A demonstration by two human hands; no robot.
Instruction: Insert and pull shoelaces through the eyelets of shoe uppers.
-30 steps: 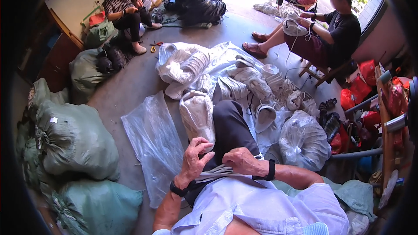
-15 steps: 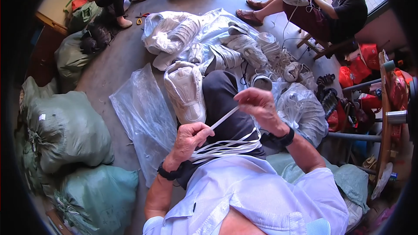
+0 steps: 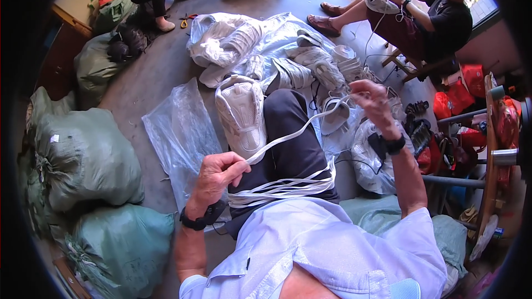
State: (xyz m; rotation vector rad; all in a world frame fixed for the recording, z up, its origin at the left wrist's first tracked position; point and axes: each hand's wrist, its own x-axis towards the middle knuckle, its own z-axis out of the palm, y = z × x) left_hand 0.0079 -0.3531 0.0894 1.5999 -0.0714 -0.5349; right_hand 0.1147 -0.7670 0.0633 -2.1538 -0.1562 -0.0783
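Observation:
A white shoelace [image 3: 302,127] stretches in a slack curve between my two hands above my lap. My left hand [image 3: 213,177] pinches one part of it between thumb and fingers. Up and to the right, my right hand [image 3: 372,99] has its fingers closed on the other part. Just beyond my left hand, a white sneaker [image 3: 241,119] rests by my knee, toe toward me, with no lace seen in its front. Across my thighs lies a bundle of white laces [image 3: 282,189]. Both wrists wear black bands.
Several white shoe uppers [image 3: 310,63] lie on plastic sheeting ahead. A clear plastic bag [image 3: 180,127] is left of the sneaker; stuffed green sacks [image 3: 91,158] line the left side. Red bags [image 3: 457,94] and a rack stand at right. Two seated people work at the far side.
My hands have drawn apart, the right one moving up and right, the left slightly left. The short taut lace between them is now a long, loose span.

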